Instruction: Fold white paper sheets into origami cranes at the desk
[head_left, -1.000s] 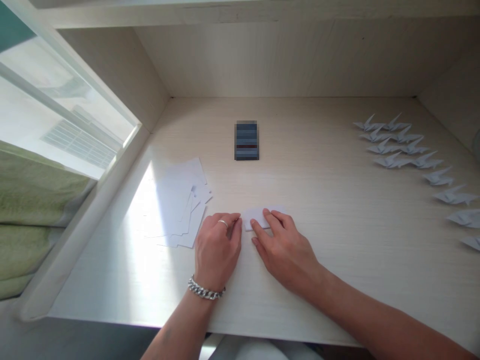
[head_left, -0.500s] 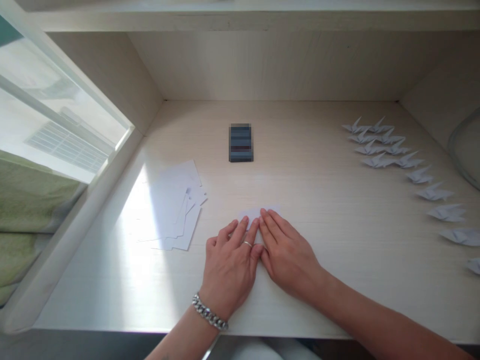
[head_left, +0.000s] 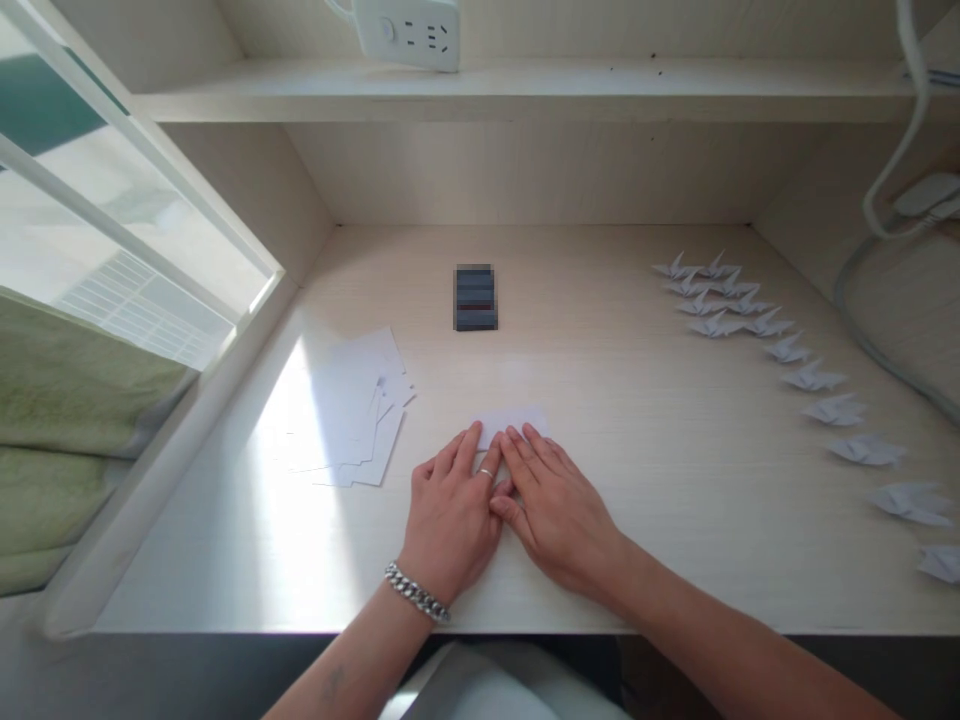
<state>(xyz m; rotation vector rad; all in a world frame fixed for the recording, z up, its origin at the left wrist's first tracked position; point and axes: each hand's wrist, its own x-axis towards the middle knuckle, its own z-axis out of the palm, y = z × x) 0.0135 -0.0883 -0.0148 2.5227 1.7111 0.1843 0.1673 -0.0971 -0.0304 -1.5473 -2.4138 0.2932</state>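
A small piece of white paper (head_left: pixel 517 416) lies on the pale wooden desk near its front, partly covered by both hands. My left hand (head_left: pixel 454 500) rests on the paper's left part with its fingers stretched out; a ring and a chain bracelet are on it. My right hand (head_left: pixel 559 500) lies flat on the paper's right part, its fingertips pressing down close to the left forefinger. The two thumbs meet below the paper. How the paper is folded under the fingers is hidden.
At left, loose white sheets (head_left: pixel 337 400) overlap, partly in sunlight. A dark, blurred rectangular object (head_left: pixel 475 298) lies behind the hands. Several folded paper cranes (head_left: pixel 814 376) run down the right side. A power strip (head_left: pixel 409 32) stands on the shelf; a white cable (head_left: pixel 904 130) hangs at right.
The view has tilted upward, bringing the shelf's power strip and the cable into sight. My right hand has slid slightly left along the paper; both hands stay on it.
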